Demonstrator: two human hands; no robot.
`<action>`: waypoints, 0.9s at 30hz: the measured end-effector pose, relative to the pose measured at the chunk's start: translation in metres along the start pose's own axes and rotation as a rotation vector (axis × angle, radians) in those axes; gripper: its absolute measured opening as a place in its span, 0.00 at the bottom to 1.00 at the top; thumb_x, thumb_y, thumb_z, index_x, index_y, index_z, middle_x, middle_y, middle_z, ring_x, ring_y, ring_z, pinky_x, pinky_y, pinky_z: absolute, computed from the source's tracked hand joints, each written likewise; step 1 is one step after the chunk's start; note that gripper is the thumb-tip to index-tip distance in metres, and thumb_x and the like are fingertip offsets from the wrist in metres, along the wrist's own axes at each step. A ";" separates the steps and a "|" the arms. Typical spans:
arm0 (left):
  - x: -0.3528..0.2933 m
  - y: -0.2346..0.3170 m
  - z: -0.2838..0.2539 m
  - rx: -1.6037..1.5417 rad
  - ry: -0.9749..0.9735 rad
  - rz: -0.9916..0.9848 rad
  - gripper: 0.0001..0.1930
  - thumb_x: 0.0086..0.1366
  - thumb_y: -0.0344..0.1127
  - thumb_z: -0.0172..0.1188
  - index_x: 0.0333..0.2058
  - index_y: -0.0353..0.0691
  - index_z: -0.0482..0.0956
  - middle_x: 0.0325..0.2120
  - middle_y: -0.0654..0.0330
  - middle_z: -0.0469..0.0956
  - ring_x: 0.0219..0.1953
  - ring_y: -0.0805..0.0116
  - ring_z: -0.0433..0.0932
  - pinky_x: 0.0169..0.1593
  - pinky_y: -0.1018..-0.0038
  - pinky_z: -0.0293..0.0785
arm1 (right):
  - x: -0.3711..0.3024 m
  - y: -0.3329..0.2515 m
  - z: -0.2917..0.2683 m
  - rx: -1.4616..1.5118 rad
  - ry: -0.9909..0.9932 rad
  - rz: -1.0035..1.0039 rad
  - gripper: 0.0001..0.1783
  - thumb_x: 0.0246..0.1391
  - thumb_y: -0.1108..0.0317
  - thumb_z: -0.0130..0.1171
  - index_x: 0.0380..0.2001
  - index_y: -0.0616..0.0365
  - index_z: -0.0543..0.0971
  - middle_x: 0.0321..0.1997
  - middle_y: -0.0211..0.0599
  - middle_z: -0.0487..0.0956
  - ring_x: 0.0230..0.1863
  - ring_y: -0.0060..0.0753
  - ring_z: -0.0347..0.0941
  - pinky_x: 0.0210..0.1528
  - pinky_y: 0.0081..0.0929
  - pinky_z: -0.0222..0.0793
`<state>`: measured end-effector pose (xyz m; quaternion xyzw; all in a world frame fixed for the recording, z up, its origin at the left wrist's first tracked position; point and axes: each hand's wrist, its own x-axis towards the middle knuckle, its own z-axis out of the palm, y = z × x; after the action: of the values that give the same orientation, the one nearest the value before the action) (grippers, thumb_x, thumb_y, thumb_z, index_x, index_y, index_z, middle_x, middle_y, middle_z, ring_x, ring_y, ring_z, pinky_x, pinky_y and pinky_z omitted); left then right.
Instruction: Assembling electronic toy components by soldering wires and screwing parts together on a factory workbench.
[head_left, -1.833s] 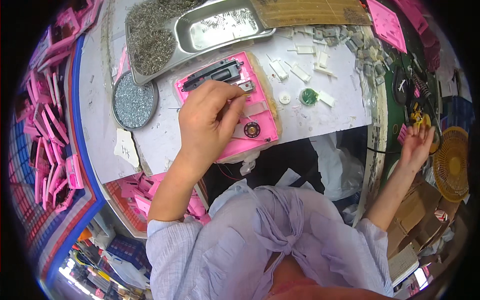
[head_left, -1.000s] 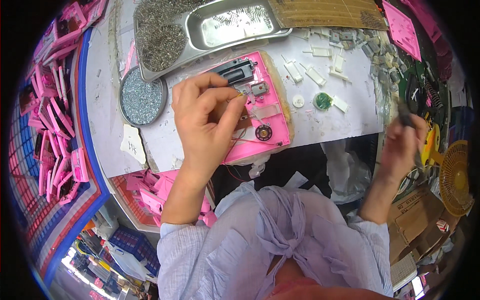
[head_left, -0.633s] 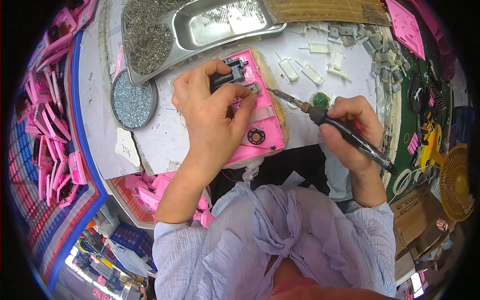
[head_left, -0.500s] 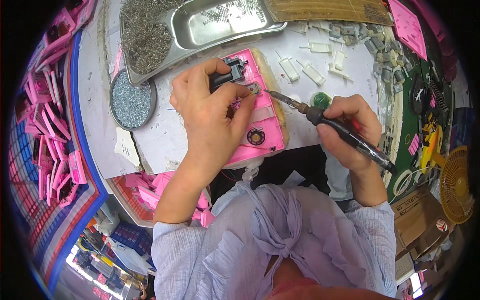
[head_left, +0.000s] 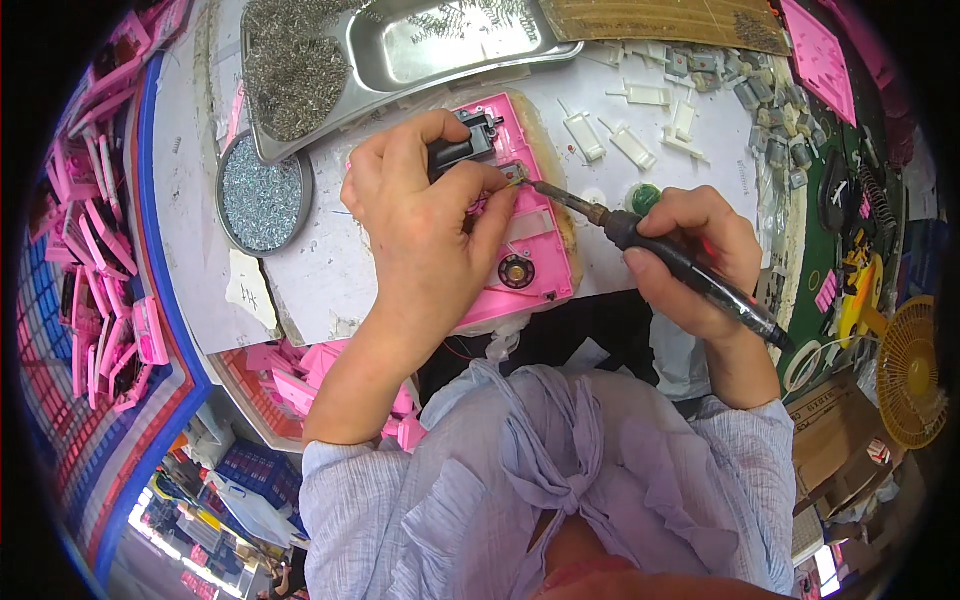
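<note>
A pink plastic housing lies on a pale pad in front of me. It carries a black plastic compartment, a small round speaker and a small metal part near its middle. My left hand rests over its left side, thumb and forefinger pinched on thin wires by that metal part; their far ends are hidden beneath the hand. In my right hand is a black-handled soldering iron, its tip touching or very near the wire ends.
A steel tray of springs stands at the back left, with a round dish of small screws below it. White plastic parts and small motors lie to the right. A yellow fan stands at far right.
The soldering iron's tip has moved slightly left and down, closer to the pinched fingers. My left hand keeps its pinch, and the view has shifted a little.
</note>
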<state>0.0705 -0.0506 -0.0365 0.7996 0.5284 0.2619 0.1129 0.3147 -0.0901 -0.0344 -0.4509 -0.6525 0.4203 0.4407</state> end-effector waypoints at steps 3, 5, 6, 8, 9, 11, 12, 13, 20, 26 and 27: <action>0.000 0.002 0.000 -0.004 0.011 -0.008 0.07 0.49 0.33 0.73 0.27 0.44 0.86 0.47 0.58 0.75 0.51 0.56 0.68 0.54 0.62 0.60 | 0.002 0.000 0.002 -0.067 -0.015 -0.079 0.14 0.46 0.76 0.73 0.36 0.59 0.78 0.26 0.31 0.78 0.20 0.20 0.71 0.22 0.18 0.63; 0.000 0.001 0.000 -0.002 0.012 -0.007 0.06 0.48 0.32 0.73 0.27 0.44 0.86 0.47 0.59 0.75 0.51 0.56 0.68 0.54 0.62 0.60 | 0.004 0.002 0.002 -0.107 -0.028 -0.151 0.15 0.45 0.76 0.73 0.35 0.59 0.78 0.25 0.32 0.77 0.19 0.23 0.70 0.21 0.20 0.62; -0.001 0.001 0.001 -0.001 0.013 -0.007 0.06 0.48 0.32 0.73 0.27 0.44 0.86 0.47 0.59 0.75 0.51 0.56 0.68 0.54 0.62 0.60 | 0.006 0.004 0.000 -0.128 -0.041 -0.190 0.15 0.44 0.76 0.73 0.35 0.59 0.78 0.24 0.33 0.77 0.19 0.25 0.70 0.21 0.21 0.62; -0.001 0.001 0.001 0.000 0.018 -0.009 0.07 0.48 0.32 0.73 0.27 0.44 0.86 0.47 0.59 0.75 0.51 0.56 0.68 0.54 0.62 0.60 | 0.006 0.005 -0.002 -0.148 -0.057 -0.223 0.15 0.43 0.76 0.72 0.35 0.59 0.78 0.23 0.33 0.76 0.18 0.26 0.70 0.20 0.23 0.62; -0.002 0.001 0.001 0.001 0.021 -0.011 0.07 0.48 0.32 0.73 0.27 0.44 0.86 0.47 0.59 0.75 0.51 0.56 0.68 0.54 0.62 0.60 | 0.005 0.005 -0.003 -0.149 -0.059 -0.216 0.15 0.42 0.76 0.72 0.35 0.59 0.78 0.23 0.33 0.76 0.18 0.27 0.69 0.20 0.23 0.61; -0.001 0.001 0.002 0.002 0.022 -0.004 0.07 0.48 0.32 0.73 0.27 0.44 0.86 0.47 0.59 0.75 0.51 0.56 0.68 0.54 0.62 0.60 | 0.001 0.005 -0.005 -0.145 -0.045 -0.207 0.15 0.42 0.77 0.72 0.35 0.59 0.78 0.22 0.34 0.76 0.18 0.27 0.69 0.20 0.23 0.61; -0.001 0.001 0.002 0.002 0.023 0.000 0.07 0.48 0.32 0.73 0.27 0.44 0.85 0.47 0.59 0.75 0.51 0.56 0.68 0.54 0.62 0.60 | 0.000 0.005 -0.006 -0.138 -0.032 -0.209 0.15 0.42 0.77 0.72 0.35 0.60 0.78 0.22 0.34 0.76 0.18 0.27 0.68 0.20 0.23 0.61; -0.001 0.001 0.002 0.008 0.023 0.000 0.07 0.48 0.32 0.73 0.27 0.44 0.86 0.47 0.59 0.75 0.51 0.56 0.68 0.54 0.62 0.60 | 0.000 0.005 -0.006 -0.129 -0.020 -0.211 0.16 0.41 0.77 0.72 0.35 0.60 0.78 0.22 0.34 0.76 0.18 0.27 0.68 0.20 0.23 0.61; -0.001 0.002 0.001 0.026 0.015 0.001 0.07 0.48 0.33 0.73 0.27 0.45 0.86 0.48 0.59 0.75 0.51 0.56 0.68 0.55 0.62 0.59 | 0.002 0.005 -0.002 -0.125 -0.019 -0.221 0.15 0.42 0.77 0.72 0.34 0.60 0.78 0.22 0.33 0.76 0.18 0.27 0.69 0.20 0.22 0.62; -0.001 0.002 0.000 0.027 0.009 -0.002 0.07 0.47 0.33 0.73 0.28 0.45 0.86 0.47 0.59 0.75 0.51 0.56 0.68 0.55 0.62 0.59 | 0.004 0.006 -0.001 -0.145 -0.043 -0.230 0.15 0.43 0.77 0.72 0.34 0.60 0.78 0.22 0.34 0.76 0.18 0.28 0.71 0.20 0.22 0.64; 0.000 0.002 0.000 0.024 0.008 -0.003 0.07 0.48 0.33 0.73 0.28 0.45 0.86 0.47 0.59 0.75 0.51 0.56 0.68 0.55 0.62 0.59 | 0.003 0.005 -0.001 -0.142 -0.036 -0.220 0.15 0.43 0.77 0.72 0.34 0.60 0.78 0.22 0.34 0.76 0.18 0.28 0.71 0.20 0.22 0.64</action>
<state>0.0721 -0.0519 -0.0357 0.7990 0.5333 0.2587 0.1015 0.3160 -0.0858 -0.0385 -0.3991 -0.7340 0.3301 0.4392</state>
